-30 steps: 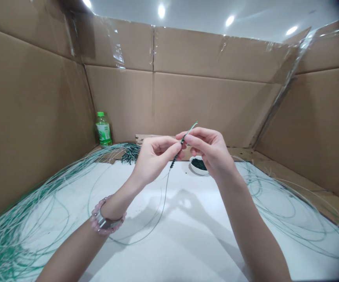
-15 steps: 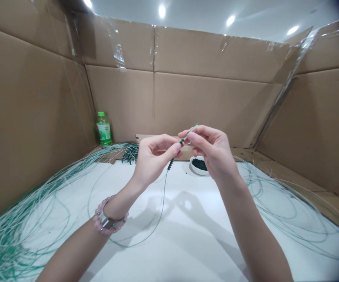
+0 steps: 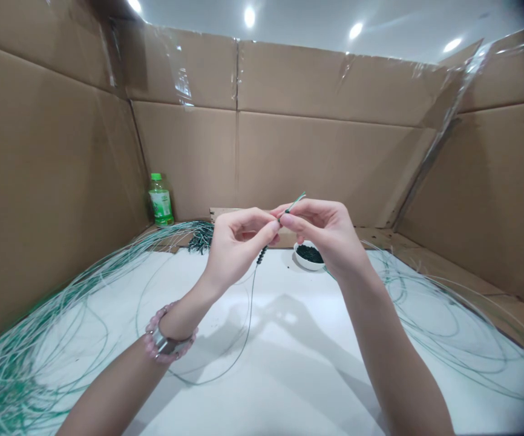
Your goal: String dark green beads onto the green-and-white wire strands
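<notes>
Above the table's middle, my left hand (image 3: 237, 242) pinches a thin cord (image 3: 247, 330) strung with small dark beads (image 3: 262, 255). A short row of these beads shows below the left fingers, and the cord hangs from it in a loop to the white tabletop. My right hand (image 3: 330, 233) is closed on the upper end of the same strand, fingertips touching or nearly touching the left ones. Green and white cord ends (image 3: 296, 201) stick up past the right fingers, with a dark bead at their base. The fingertips hide the part between the hands.
Behind my right hand stands a white bowl (image 3: 296, 261) of dark beads. A large bundle of green and white cords (image 3: 48, 309) covers the left side, ending in dark beaded strands (image 3: 201, 237). Loose cords (image 3: 452, 357) curl at right. A green bottle (image 3: 161, 203) stands by the cardboard walls (image 3: 334, 157).
My right fingertips have slid down the strand towards the left thumb, leaving a dark bead showing above them. The left hand has barely shifted; the beaded row hangs slightly further left.
</notes>
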`<state>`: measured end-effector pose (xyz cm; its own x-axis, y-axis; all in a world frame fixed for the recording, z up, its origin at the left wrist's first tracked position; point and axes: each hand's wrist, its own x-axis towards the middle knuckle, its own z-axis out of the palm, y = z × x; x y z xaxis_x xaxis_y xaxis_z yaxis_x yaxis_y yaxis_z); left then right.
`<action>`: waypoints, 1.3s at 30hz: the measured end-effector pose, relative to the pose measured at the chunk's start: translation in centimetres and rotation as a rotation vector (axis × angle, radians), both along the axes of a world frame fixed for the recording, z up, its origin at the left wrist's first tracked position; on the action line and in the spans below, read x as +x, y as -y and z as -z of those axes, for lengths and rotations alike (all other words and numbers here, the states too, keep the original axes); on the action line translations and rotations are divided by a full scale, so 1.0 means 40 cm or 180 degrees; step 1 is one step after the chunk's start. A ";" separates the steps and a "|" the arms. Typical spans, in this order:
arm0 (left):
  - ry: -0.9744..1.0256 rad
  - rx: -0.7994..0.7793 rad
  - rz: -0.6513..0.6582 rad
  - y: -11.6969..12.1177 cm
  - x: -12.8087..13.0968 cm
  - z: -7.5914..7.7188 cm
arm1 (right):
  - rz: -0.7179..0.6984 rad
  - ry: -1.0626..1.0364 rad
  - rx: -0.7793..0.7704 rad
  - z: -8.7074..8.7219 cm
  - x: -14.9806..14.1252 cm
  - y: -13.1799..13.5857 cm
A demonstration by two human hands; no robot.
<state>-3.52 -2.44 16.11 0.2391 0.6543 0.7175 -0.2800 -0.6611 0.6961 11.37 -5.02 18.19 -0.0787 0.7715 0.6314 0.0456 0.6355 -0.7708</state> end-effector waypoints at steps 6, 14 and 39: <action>-0.0089 -0.0015 -0.0043 -0.003 -0.002 0.005 | 0.0440 -0.0226 -0.0064 -0.007 0.011 0.006; -0.0445 -0.0217 -0.0055 -0.031 -0.007 0.001 | 0.0337 -0.0397 -0.0334 0.000 0.024 -0.019; 0.0175 -0.1193 0.0210 -0.170 0.012 0.092 | 0.0539 0.0715 -0.0834 0.404 0.000 -0.276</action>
<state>-3.03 4.35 12.45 0.2574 0.8581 0.4443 -0.3571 -0.3428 0.8689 11.35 6.02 2.04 -0.0504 0.9183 0.3926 0.3193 0.3873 -0.8649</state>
